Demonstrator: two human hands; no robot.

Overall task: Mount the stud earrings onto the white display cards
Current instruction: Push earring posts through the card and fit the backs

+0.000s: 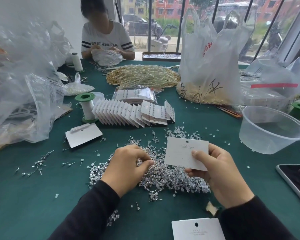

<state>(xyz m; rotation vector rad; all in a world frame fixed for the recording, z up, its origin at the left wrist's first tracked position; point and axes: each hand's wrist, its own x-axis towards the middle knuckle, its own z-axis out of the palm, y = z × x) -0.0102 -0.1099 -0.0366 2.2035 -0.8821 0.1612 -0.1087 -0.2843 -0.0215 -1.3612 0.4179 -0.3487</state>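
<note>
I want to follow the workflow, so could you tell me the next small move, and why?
Probably pinch one out of the stud pile with the left hand and bring its post to a hole in the card. The right hand holds the card up, its holes look bare, and the left fingertips rest in the pile.

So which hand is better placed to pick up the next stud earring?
The left hand: its fingertips are down in the pile of studs, while the right hand is busy holding the white card.
</note>
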